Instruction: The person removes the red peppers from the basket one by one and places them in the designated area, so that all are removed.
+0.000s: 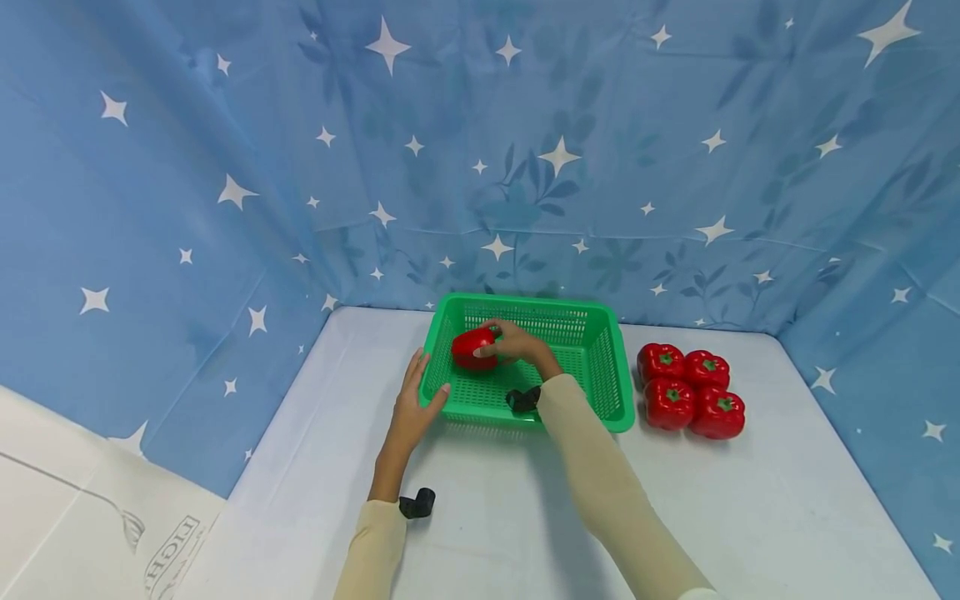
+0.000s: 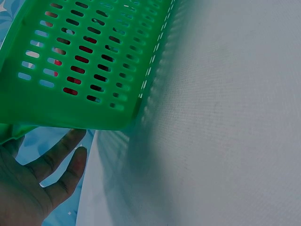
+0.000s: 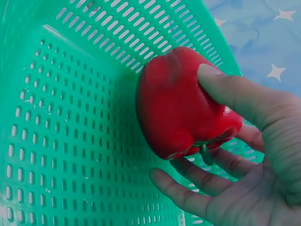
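Note:
Inside a green plastic basket (image 1: 577,358), toward its left end, my right hand (image 1: 517,343) grips a red bell pepper (image 1: 471,350). In the right wrist view the thumb presses one side of the pepper (image 3: 174,103), while the other fingers reach around its stem end. That pepper lies tilted on its side, its green stem toward the palm. My left hand (image 1: 409,412) is at the basket's front left corner with its fingers fairly straight and spread. The left wrist view shows those fingers (image 2: 66,174) beside the basket's slotted wall (image 2: 70,103).
Several red bell peppers (image 1: 692,392) stand grouped on the white table (image 1: 480,517), right of the basket, their green stems up. Behind the table hangs a blue curtain (image 1: 450,192) with white stars. A white printed surface (image 1: 97,517) is at the lower left.

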The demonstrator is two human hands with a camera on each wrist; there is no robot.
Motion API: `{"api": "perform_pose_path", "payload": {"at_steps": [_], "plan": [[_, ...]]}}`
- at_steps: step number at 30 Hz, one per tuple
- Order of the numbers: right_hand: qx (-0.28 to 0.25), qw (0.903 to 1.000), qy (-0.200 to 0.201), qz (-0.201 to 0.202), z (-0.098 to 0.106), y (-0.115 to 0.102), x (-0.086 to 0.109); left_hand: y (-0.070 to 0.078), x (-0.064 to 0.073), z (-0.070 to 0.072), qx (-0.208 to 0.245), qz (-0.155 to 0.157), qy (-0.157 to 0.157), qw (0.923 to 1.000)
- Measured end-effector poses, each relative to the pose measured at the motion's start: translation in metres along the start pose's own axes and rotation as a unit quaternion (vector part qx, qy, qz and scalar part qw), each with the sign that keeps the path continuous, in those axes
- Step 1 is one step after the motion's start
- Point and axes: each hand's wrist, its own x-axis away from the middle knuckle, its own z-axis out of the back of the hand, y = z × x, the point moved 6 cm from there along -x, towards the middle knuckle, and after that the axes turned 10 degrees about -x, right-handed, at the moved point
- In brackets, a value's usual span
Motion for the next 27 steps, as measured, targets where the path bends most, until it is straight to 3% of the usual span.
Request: {"api": "perform_pose_path", "payload": {"at_steps": [10, 19, 27], "plan": [[-0.06, 0.9978, 0.022, -0.017, 0.011, 0.001, 0.001, -0.001, 0.0, 0.0, 0.006, -0.006, 0.002, 1.0], [-0.057, 0.997, 0.03, 0.043, 0.023, -0.017, 0.012, 0.0, -0.002, -0.001, 0.001, 0.001, 0.001, 1.0], [-0.086, 0.9943, 0.036, 0.052, 0.034, -0.024, 0.022, -0.003, -0.001, -0.001, -0.001, 0.003, 0.0, 1.0]]}}
